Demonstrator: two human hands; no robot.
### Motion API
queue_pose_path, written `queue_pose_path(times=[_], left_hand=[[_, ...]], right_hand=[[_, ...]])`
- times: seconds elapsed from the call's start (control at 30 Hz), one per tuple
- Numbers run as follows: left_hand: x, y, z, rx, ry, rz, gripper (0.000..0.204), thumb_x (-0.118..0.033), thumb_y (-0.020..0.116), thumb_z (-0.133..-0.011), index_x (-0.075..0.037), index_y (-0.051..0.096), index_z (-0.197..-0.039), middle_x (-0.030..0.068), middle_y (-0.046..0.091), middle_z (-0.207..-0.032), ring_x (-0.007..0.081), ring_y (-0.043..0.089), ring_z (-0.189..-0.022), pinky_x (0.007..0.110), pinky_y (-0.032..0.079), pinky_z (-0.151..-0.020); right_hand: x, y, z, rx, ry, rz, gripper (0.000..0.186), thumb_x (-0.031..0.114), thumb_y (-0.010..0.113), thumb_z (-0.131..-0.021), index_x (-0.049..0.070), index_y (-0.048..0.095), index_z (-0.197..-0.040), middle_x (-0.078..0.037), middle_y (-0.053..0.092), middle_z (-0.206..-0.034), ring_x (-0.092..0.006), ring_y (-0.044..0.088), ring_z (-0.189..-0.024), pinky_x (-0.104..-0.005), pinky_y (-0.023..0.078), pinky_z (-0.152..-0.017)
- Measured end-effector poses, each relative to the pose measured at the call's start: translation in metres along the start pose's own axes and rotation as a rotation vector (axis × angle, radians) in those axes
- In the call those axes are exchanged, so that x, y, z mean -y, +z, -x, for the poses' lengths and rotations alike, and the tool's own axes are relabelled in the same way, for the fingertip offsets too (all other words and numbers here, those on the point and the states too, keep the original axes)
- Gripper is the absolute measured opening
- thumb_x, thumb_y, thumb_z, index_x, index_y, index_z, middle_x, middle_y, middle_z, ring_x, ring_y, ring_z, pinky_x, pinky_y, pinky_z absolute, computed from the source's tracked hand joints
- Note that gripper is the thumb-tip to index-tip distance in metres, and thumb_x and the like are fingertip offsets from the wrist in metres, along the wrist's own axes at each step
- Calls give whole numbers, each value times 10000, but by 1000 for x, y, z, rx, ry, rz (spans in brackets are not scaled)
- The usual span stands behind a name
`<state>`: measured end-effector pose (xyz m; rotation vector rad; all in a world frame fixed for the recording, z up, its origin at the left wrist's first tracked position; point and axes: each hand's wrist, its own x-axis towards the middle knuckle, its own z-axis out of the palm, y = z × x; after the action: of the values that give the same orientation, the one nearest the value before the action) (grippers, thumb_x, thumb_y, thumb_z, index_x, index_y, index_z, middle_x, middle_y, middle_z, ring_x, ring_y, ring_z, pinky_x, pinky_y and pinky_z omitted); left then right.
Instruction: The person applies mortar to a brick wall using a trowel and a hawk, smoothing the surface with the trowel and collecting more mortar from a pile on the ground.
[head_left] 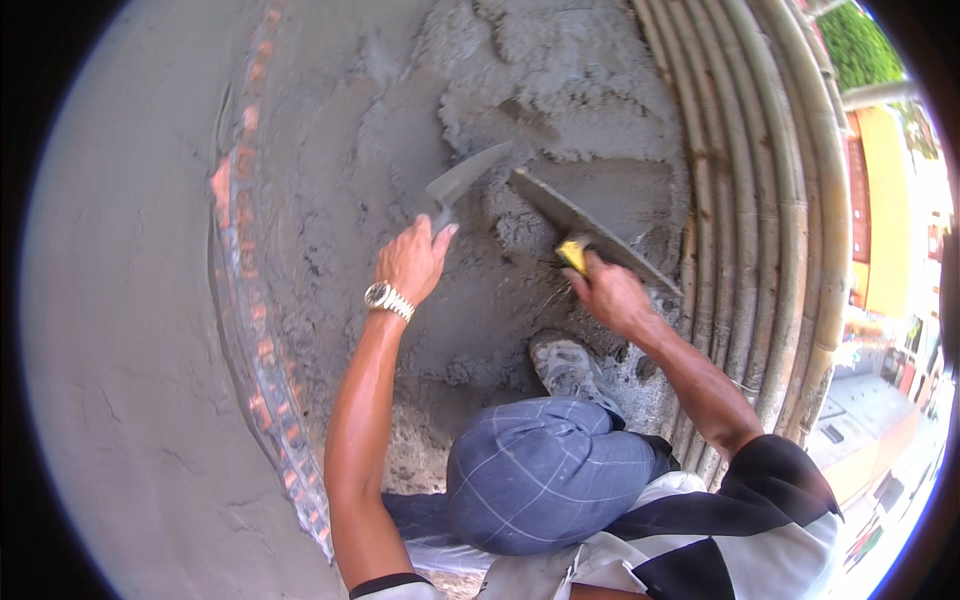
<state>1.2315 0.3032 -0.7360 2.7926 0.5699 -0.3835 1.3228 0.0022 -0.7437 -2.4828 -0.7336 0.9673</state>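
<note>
Left hand (pixel 410 262) fist-wrapped on a pointed trowel (pixel 462 180), blade aimed up-right at the wet mortar patch (pixel 560 110), right hand (pixel 612 295) clenched on a yellow-handled flat float (pixel 590 232) just right of it, long axis running upper-left to lower-right, bamboo poles (pixel 760 200) right of the patch, smooth grey wall (pixel 130 300) left.

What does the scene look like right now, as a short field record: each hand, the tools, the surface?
left hand: left hand, wearing a silver wristwatch, grips a pointed grey metal trowel
right hand: right hand holds a flat grey plastering float with a yellow handle
tool relation: trowel tip close to float's upper end; contact unclear
surface: wet grey mortar
right of the float: bundle of beige curved conduit pipes
below hands: mortar-smeared shoe
</note>
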Motion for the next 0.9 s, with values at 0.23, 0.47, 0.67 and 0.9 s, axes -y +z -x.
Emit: queue_pose_path(times=[0.23, 0.47, 0.67, 0.9], left_hand=[[-2, 16, -31, 245, 113, 73, 655, -580, 396, -1018, 18, 630, -892, 278, 670, -795, 438, 675, -787, 510, 536, -715], [11, 14, 61, 211, 111, 313, 628, -535, 447, -1000, 56, 615, -867, 283, 649, -778, 435, 656, -767, 501, 514, -720], [29, -67, 172, -192, 73, 70, 458, -368, 586, -965, 84, 575, -889, 203, 639, -685, 376, 678, -678, 462, 541, -633], [2, -175, 463, -437, -504, 18, 515, -448, 496, -1025, 60, 574, -993, 155, 607, -615, 347, 673, -660, 459, 537, -651]], right_hand=[[-72, -23, -3, -21, -573, 430, 315, 126, 638, -875, 65, 666, -1183, -160, 705, -821, -338, 700, -792, -452, 539, -732], [10, -6, -64, -197, -969, 532, 334, 107, 601, -826, 65, 703, -1142, -165, 695, -1081, -357, 653, -1047, -494, 496, -909], [108, 15, -56, -287, -1194, 132, 292, 168, 575, -933, 40, 683, -1172, -170, 675, -1181, -402, 626, -1119, -543, 455, -1000], [255, 70, -72, -149, -1658, 528, 384, 287, 582, -917, 86, 666, -1233, -148, 649, -1258, -390, 582, -1193, -546, 427, -1030]])
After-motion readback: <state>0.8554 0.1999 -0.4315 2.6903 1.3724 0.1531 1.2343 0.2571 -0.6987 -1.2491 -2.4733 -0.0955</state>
